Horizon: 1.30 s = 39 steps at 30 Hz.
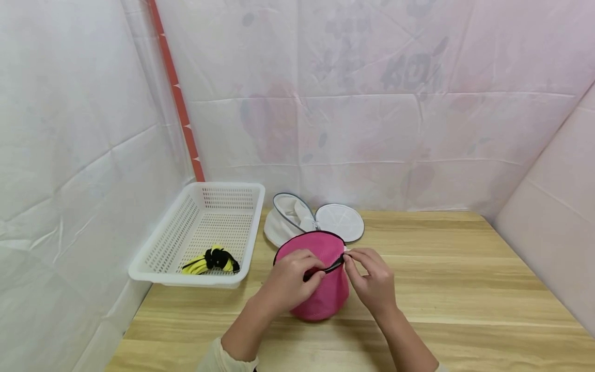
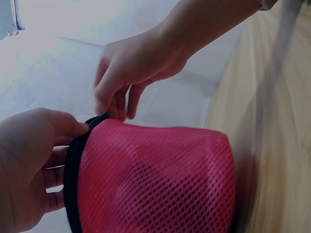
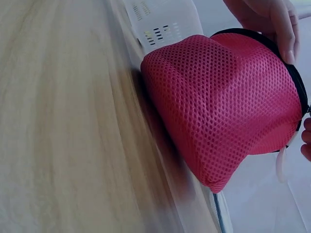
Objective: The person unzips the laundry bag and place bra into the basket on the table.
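Note:
A pink mesh laundry bag (image 1: 318, 305) with a black zipper edge stands on the wooden table, its round lid flap partly raised behind the hands. My left hand (image 1: 290, 279) grips the black edge at the front, thumb on the outside, as the left wrist view also shows with the bag (image 2: 160, 179). At the right side of the rim, my right hand (image 1: 375, 283) pinches the zipper between thumb and fingers; the fingers cover the slider. In the right wrist view, only the fingertips of that hand (image 3: 306, 139) appear beside the mesh bag (image 3: 209, 97).
To the left sits a white plastic basket (image 1: 253, 227) holding a yellow-and-black bundle (image 1: 215, 260). Behind the pink bag lies a white bag (image 1: 277, 230) with its round lid (image 1: 341, 222) opened out. White sheeting (image 1: 372, 129) encloses the table (image 1: 455, 289) at the back and sides.

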{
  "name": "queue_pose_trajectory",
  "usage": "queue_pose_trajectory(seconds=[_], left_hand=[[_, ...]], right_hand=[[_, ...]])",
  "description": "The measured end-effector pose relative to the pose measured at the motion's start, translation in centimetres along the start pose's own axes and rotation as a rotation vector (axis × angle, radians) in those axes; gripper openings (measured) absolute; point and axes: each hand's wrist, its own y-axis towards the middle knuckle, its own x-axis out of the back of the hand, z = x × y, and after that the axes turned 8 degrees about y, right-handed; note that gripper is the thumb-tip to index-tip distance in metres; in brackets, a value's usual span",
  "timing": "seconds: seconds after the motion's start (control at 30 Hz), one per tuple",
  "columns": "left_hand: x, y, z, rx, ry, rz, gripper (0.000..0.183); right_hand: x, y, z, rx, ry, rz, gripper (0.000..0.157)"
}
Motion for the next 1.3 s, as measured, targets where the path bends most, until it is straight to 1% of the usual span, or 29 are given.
queue_pose_trajectory(seconds=[0.17,0.3,0.4,0.47,0.53,0.63,0.77,0.87,0.93,1.0,1.13,1.2,1.23,1.3], left_hand=[[0.4,-0.1,0.6,0.027,0.015,0.021,0.007],[0.5,-0.1,0.7,0.034,0.041,0.007,0.006],[0.4,-0.1,0.7,0.037,0.054,-0.010,0.006],[0.3,-0.1,0.6,0.036,0.054,-0.018,0.005],[0.3,-0.1,0.6,0.035,0.049,-0.024,0.006],[0.2,-0.1,0.5,0.026,0.044,-0.039,0.005],[0.1,-0.1,0.3,0.021,0.056,-0.065,0.005],[0.1,-0.1,0.2,0.010,0.080,-0.079,0.005],[0.0,0.0,0.1,0.000,0.082,-0.096,0.005],[-0.1,0.0,0.1,-0.002,0.073,-0.134,0.004],[0.2,0.1,0.3,0.025,0.029,-0.270,0.003],[0.4,0.1,0.5,0.045,0.019,-0.313,0.004],[0.5,0.1,0.6,0.052,0.023,-0.313,0.004],[0.6,0.0,0.8,0.072,0.033,-0.270,0.003]], right_hand=[[0.2,0.1,-0.2,-0.051,-0.018,0.005,0.014],[0.1,0.2,0.0,-0.087,-0.031,0.015,0.021],[0.1,0.3,0.3,-0.088,-0.035,0.038,0.024],[0.1,0.3,0.5,-0.076,-0.024,0.076,0.024],[0.1,0.3,0.7,-0.069,-0.014,0.132,0.023],[0.3,0.4,0.9,-0.098,-0.011,0.228,0.024],[0.5,0.3,1.0,-0.129,-0.068,0.333,0.030],[0.4,0.2,1.0,-0.109,-0.135,0.372,0.030],[0.3,0.0,1.0,-0.101,-0.172,0.370,0.029],[0.3,-0.1,1.0,-0.107,-0.204,0.343,0.028],[0.2,-0.3,0.8,-0.148,-0.233,0.241,0.022],[0.2,-0.4,0.6,-0.192,-0.217,0.177,0.018],[0.2,-0.5,0.5,-0.221,-0.200,0.147,0.016],[0.2,-0.6,0.4,-0.293,-0.161,0.088,0.014]])
